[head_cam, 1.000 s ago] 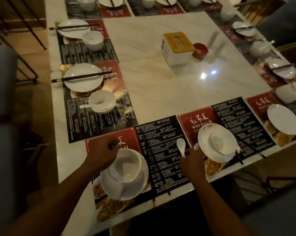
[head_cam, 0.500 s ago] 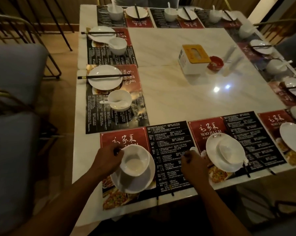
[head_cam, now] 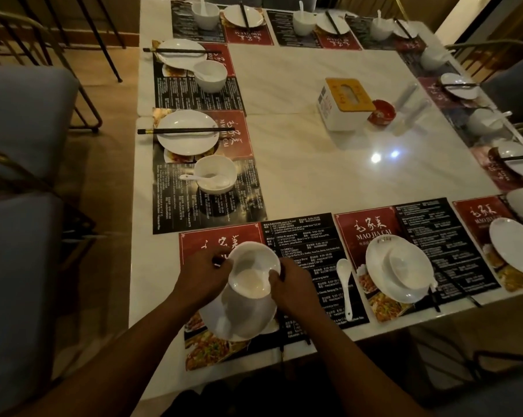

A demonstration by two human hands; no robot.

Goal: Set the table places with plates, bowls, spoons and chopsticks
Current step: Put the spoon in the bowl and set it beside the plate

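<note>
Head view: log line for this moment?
left hand: grips white ceramic bowl rim | right hand: grips opposite rim | bowl: over white round plate | white ceramic spoon: lying on printed placemat, untouched

Tissue box [head_cam: 346, 102], small red dish [head_cam: 381, 111], printed menu placemats [head_cam: 443, 245], grey chairs [head_cam: 22, 121]

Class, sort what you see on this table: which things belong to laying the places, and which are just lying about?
Job: bowl held by left hand and right hand; plate beneath it; spoon on the mat; chopsticks at a finished place.
Lying about: tissue box; red dish; chair.
</note>
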